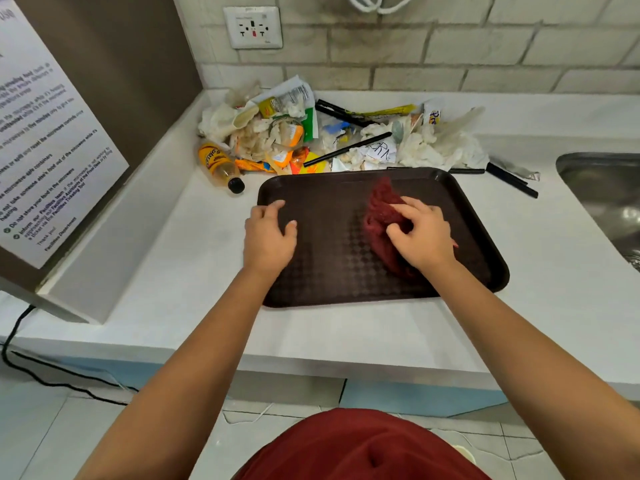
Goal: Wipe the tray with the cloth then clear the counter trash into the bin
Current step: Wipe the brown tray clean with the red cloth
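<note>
Head view, item one: dark brown plastic tray (329, 271) on white counter (194, 306). My right hand (424, 233) bunches dark red cloth (382, 216) mid-tray; left hand (268, 233), fingers relaxed, steadies the tray's left edge. I'd wipe overlapping strokes, corners included.

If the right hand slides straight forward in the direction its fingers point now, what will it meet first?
The right hand points up-left across the tray. Pushing the cloth ahead, it would probably reach the tray's far rim first, then the trash pile beyond it.
</note>
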Tool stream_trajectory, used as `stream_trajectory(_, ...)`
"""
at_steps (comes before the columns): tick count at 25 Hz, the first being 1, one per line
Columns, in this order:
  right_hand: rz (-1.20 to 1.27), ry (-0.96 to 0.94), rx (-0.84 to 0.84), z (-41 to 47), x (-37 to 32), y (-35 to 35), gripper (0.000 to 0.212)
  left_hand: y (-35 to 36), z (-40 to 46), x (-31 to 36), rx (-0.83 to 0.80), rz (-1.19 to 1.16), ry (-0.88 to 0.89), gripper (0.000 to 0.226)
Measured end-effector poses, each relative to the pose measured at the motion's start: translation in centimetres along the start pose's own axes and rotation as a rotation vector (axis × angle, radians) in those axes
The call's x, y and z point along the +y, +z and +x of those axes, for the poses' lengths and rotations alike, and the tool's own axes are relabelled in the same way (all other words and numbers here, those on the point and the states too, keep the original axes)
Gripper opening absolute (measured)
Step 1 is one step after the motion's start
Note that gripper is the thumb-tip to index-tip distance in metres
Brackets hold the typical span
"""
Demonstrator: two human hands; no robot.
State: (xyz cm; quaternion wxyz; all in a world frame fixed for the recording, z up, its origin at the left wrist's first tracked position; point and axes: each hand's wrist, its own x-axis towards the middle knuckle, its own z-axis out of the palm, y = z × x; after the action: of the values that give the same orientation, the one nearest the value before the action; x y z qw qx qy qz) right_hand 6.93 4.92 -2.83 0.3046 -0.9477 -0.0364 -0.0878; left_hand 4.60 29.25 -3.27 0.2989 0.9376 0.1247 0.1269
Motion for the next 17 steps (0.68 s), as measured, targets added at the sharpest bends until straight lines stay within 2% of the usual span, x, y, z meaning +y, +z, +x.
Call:
stream_trajectory(2,0.076,-0.094,-0.016,-0.8,-2.0,0.5,0.038,1.0,-0.9,3.6,-0.209,-0.271,0.084,0.034)
stream_trajectory(3,0.091,-0.135,-0.033,-1.2,-2.8,0.7,0.038,1.3,-1.3,5.2,-0.337,-0.427,0.044,0.035)
stream_trajectory(5,0.085,-0.179,-0.065,-1.7,-3.9,1.1,0.039,1.5,-1.6,7.2,-0.518,-0.72,-0.155,0.035)
stream_trajectory(8,0.128,-0.194,-0.09,-1.9,-4.2,0.7,0.04,1.9,-1.3,7.5,-0.564,-0.987,-0.365,0.028)
stream_trajectory(10,0.342,-0.176,-0.163,-1.6,-3.8,-0.1,0.043,2.0,-1.2,7.5,-0.575,-1.095,-0.389,0.025)
stream_trajectory(13,0.926,-0.068,-0.347,-1.4,-3.0,-1.3,0.042,1.7,-1.1,8.1,-0.605,-1.247,-0.423,0.02)
stream_trajectory(15,1.266,0.149,-0.402,-1.4,-2.3,-1.5,0.037,1.4,-1.0,8.7,-0.631,-1.371,-0.467,0.022)
stream_trajectory(17,1.266,0.351,-0.515,-1.6,-1.4,-1.4,0.042,1.2,-1.1,9.4,-0.665,-1.472,-0.484,0.023)
